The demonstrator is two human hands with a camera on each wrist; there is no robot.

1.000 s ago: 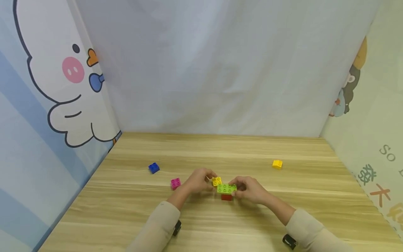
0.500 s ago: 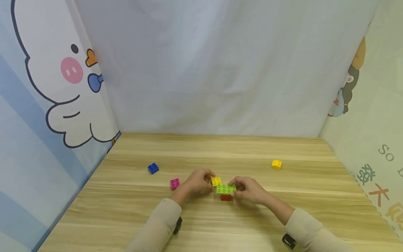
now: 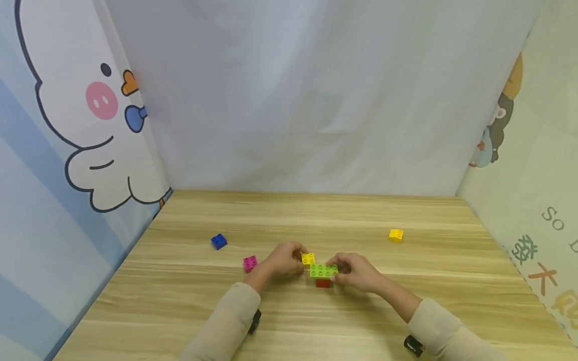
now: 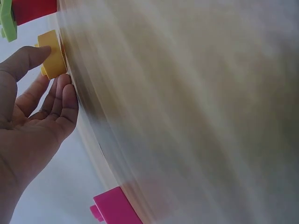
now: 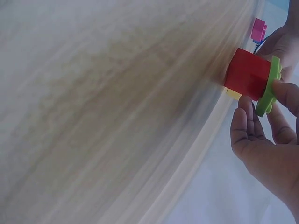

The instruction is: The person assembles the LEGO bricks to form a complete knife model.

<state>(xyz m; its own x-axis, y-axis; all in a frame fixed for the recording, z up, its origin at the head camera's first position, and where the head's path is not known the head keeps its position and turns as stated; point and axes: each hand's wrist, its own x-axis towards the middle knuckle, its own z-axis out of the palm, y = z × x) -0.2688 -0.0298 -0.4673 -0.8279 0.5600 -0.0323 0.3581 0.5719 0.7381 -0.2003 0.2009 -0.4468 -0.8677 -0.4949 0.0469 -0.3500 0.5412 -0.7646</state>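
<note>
Two-piece stack: a thin lime-green plastic plate with two rows of four studs [image 3: 319, 271] sits on a cube-like red plastic block [image 3: 323, 284], between the hands on the pale wood-grain table [image 3: 180, 306].
Extent of assembly: one join appears made, plate to block; whether it is pressed fully home cannot be told. Four other pieces remain separate.
Form of the stack: upright, the plate roughly level and longer than the block, overhanging it; the red side faces are plain, and no piece covers the studs.
Right hand [image 3: 357, 272]: grasps the plate, thumb and fingers pinching its right end.
Square yellow plastic brick with four studs [image 3: 308, 258]: unjoined, just beyond the plate's left corner; the left wrist view shows a gap between it and the block.
Left hand [image 3: 286, 258]: grasps this yellow brick, thumb against one side and a finger opposite.
Square magenta plastic brick [image 3: 250, 263]: loose, near the left forearm.
Square blue plastic brick [image 3: 219, 241]: loose, farther left and back.
Yellow-orange plastic brick, apparently sloped [image 3: 396, 235]: loose, well apart at right rear.
Backdrop: a pale hanging cloth [image 3: 293, 100] behind the table.
</note>
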